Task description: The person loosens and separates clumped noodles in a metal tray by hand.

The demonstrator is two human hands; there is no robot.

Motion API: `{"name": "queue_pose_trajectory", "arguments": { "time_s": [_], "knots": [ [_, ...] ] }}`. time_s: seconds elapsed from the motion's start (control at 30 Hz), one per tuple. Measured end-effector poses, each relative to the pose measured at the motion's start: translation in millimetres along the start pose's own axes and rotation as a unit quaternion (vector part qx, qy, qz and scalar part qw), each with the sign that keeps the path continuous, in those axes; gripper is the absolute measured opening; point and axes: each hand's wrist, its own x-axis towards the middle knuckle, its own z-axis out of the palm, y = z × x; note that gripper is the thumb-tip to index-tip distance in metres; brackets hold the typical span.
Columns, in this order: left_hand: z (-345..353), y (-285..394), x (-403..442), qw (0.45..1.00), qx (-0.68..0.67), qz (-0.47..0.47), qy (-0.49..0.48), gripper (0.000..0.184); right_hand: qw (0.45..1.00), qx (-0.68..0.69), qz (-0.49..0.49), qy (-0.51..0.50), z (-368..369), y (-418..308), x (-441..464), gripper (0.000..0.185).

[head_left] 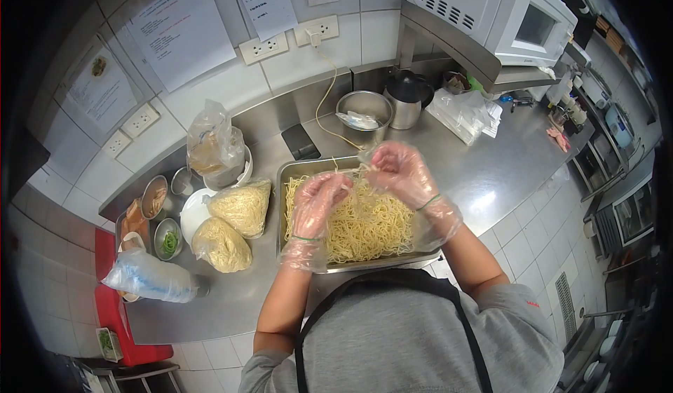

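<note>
My left hand (319, 204) and my right hand (403, 175) wear loose clear plastic gloves, each with a green band at the wrist. Both are raised over a metal tray (282, 214) filled with yellow noodles (368, 228). The fingers of both are closed in a pinch, close together. Between them is thin see-through plastic (357, 181), whose shape blurs into the gloves. Left of the tray, two clear bags of noodles, an upper bag (242, 207) and a lower bag (221, 244), rest beside a white plate (196, 207).
Small metal bowls, one with green vegetables (168, 240), and a filled plastic bag (151, 277) stand at the left. Behind the tray are a metal bowl (364, 104), a steel jug (404, 105) and plastic packs (459, 112). A microwave (522, 28) sits on the shelf above.
</note>
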Motion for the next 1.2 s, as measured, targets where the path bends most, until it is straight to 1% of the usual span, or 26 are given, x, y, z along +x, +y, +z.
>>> {"name": "queue_pose_trajectory", "arguments": {
  "time_s": [0.03,0.13,0.23,0.27,0.3,0.37,0.4,0.43,0.47,0.5,0.53,0.57,0.6,0.63,0.67,0.7,0.77,0.8,0.83,0.93,1.0,1.03,1.07,1.13,1.17,1.2],
  "knots": [
    [-4.4,2.6,1.8,1.0,-0.028,-0.008,0.01,0.013,1.0,0.006,0.003,0.013,-6.7,-3.4,2.5,0.02],
    [-25.9,6.9,8.7,0.992,-0.115,-0.025,0.054,0.009,0.994,0.087,0.041,0.051,-38.4,-28.4,6.6,0.016],
    [-64.3,1.0,14.0,0.993,-0.106,0.001,0.056,0.014,0.991,0.082,-0.002,0.104,-73.1,-48.3,8.6,0.014],
    [-76.8,1.8,13.6,0.995,-0.096,0.015,0.034,0.012,0.989,0.087,-0.025,0.121,-84.5,-49.0,9.7,0.013],
    [-89.8,1.1,15.7,0.999,-0.02,-0.005,0.047,0.015,0.985,0.093,-0.049,0.137,-90.2,-49.1,9.9,0.012],
    [-111.2,-7.2,21.3,0.987,0.133,-0.043,0.074,0.022,0.992,0.074,-0.022,0.104,-91.7,-38.4,10.9,0.011],
    [-112.3,-16.9,24.0,0.957,0.285,0.002,0.059,0.03,0.994,0.064,-0.009,0.087,-92.2,-29.8,12.3,0.011],
    [-104.1,-24.7,25.2,0.901,0.428,0.048,0.042,0.038,1.0,0.02,0.02,0.008,-86.1,-19.2,13.6,0.016],
    [-95.5,-33.4,21.5,0.842,0.53,0.104,0.02,0.047,0.996,-0.024,0.049,-0.07,-74.0,-4.4,14.2,0.023],
    [-82.5,-37.6,16.5,0.766,0.621,0.165,0.013,0.055,0.987,-0.115,0.054,-0.098,-57.2,16.5,12.9,0.029],
    [-63.3,-37.6,5.3,0.7,0.674,0.237,0.001,0.063,0.969,-0.205,0.058,-0.126,-38.7,44.3,9.8,0.036],
    [-53.0,-49.4,1.5,0.665,0.706,0.244,-0.019,0.063,0.944,-0.298,-0.049,-0.133,-23.7,91.8,7.2,0.041],
    [-46.3,-64.2,0.4,0.628,0.736,0.25,-0.038,0.063,0.91,-0.38,-0.087,-0.141,-9.3,109.9,-1.1,0.044],
    [-48.4,-72.4,2.7,0.617,0.745,0.248,-0.053,0.062,0.868,-0.458,-0.126,-0.143,5.2,127.5,-9.6,0.048],
    [-50.5,-80.7,4.9,0.607,0.753,0.247,-0.068,0.061,0.831,-0.527,-0.097,-0.148,19.3,129.5,-21.2,0.049],
    [-56.2,-85.0,9.7,0.623,0.74,0.24,-0.079,0.058,0.788,-0.593,-0.068,-0.151,26.0,129.4,-25.4,0.05],
    [-66.6,-88.5,17.0,0.661,0.709,0.225,-0.097,0.053,0.852,-0.493,-0.06,-0.167,12.1,148.8,-11.7,0.045],
    [-71.0,-86.4,18.0,0.682,0.69,0.216,-0.105,0.05,0.88,-0.44,-0.054,-0.173,8.6,144.9,-8.3,0.042],
    [-72.2,-84.1,21.7,0.702,0.671,0.21,-0.11,0.048,0.888,-0.431,-0.048,-0.155,4.1,139.3,-6.2,0.038],
    [-59.8,-65.8,21.5,0.691,0.647,0.316,-0.061,0.043,0.905,-0.409,-0.042,-0.109,-6.9,96.1,1.8,0.028],
    [-34.3,-23.4,21.9,0.728,0.599,0.319,-0.098,0.037,0.913,-0.396,-0.043,-0.094,-10.4,64.6,8.7,0.023],
    [-25.2,-10.2,27.5,0.745,0.574,0.319,-0.116,0.034,0.939,-0.328,-0.027,-0.1,-12.8,57.4,12.6,0.024],
    [-21.3,-10.3,33.2,0.785,0.514,0.322,-0.125,0.037,0.96,-0.258,-0.01,-0.104,-15.2,52.0,16.3,0.026],
    [3.1,22.2,24.5,0.792,0.474,0.369,-0.111,0.04,0.986,-0.126,-0.009,-0.105,-13.3,26.0,12.6,0.031],
    [12.8,37.2,21.9,0.793,0.453,0.394,-0.104,0.041,0.992,-0.064,-0.025,-0.102,-7.7,0.3,8.2,0.034],
    [13.4,44.1,26.5,0.81,0.456,0.343,-0.133,0.047,0.994,-0.001,-0.043,-0.099,-4.2,-13.2,5.7,0.037]
  ]
}}
